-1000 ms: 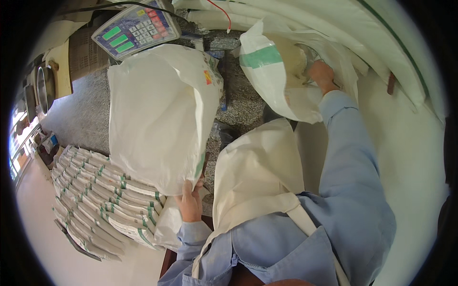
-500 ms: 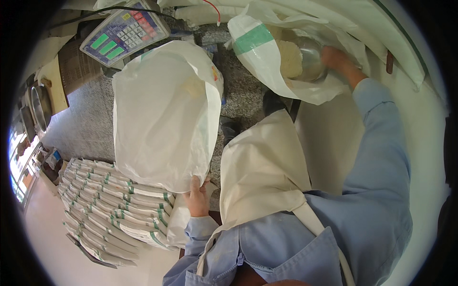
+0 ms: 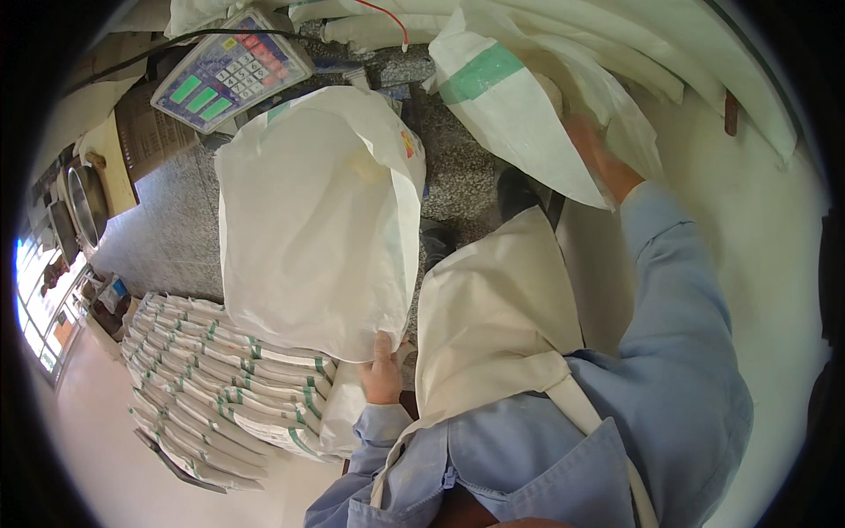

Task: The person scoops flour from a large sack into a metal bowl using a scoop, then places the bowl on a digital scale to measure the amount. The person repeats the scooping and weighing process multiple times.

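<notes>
My left hand (image 3: 382,377) pinches the near rim of a large white plastic bag (image 3: 304,238). The bag gapes wide, and a small pale yellowish patch shows inside near its far right side. Farther off to the right, my right hand (image 3: 598,157) reaches into a second white bag with a green band (image 3: 506,97). That bag's raised side covers its fingers and the clear scoop seen in its grip half a second ago. A bit of pale yellow powder (image 3: 549,91) shows at this bag's mouth.
A scale display with a keypad (image 3: 231,70) stands behind the left bag. Several flat white packs (image 3: 229,378) lie stacked at the lower left. A metal bowl (image 3: 86,204) is at the far left. A beige apron (image 3: 493,326) covers my lap.
My right hand has moved left and deeper into the banded bag, and its side now hides the scoop. My left hand keeps its pinch on the other bag's rim. The view has shifted slightly.
</notes>
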Action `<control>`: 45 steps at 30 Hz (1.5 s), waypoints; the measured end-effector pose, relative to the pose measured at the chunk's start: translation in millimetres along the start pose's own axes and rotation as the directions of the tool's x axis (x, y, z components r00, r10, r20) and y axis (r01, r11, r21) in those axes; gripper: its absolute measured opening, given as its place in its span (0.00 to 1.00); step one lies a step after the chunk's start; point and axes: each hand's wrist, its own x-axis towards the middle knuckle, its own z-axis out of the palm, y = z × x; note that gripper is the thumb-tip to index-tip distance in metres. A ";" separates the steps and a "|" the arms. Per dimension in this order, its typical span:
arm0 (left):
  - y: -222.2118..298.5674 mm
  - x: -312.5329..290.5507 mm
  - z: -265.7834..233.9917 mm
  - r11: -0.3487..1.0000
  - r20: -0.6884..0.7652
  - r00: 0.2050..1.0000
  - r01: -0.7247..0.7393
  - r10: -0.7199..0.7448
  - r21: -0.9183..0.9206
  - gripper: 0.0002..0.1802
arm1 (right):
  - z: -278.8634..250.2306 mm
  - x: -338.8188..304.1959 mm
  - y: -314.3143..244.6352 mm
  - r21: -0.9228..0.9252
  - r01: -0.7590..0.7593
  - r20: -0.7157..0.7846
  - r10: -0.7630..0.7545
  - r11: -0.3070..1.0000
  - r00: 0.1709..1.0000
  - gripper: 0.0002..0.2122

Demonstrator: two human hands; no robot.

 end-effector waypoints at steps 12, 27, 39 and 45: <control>-19.2 6.6 -12.1 0.989 0.077 0.997 -0.038 0.027 0.146 0.15 | -23.2 21.3 -68.0 0.742 -0.260 -0.110 0.494 0.619 0.863 0.18; -38.5 20.1 -20.2 0.986 0.281 0.960 -0.043 -0.005 0.164 0.14 | -8.7 -67.3 -84.3 0.875 -0.272 -0.001 0.565 0.399 0.825 0.16; -41.9 6.6 -6.2 0.983 0.305 0.946 0.060 -0.112 0.174 0.21 | -34.7 -113.1 -76.6 0.963 -0.232 0.081 0.677 0.135 0.731 0.14; -38.0 10.9 -12.2 0.962 0.300 0.918 0.272 -0.260 0.003 0.34 | -55.6 -149.5 -70.4 0.993 -0.109 0.117 0.642 -0.053 0.758 0.11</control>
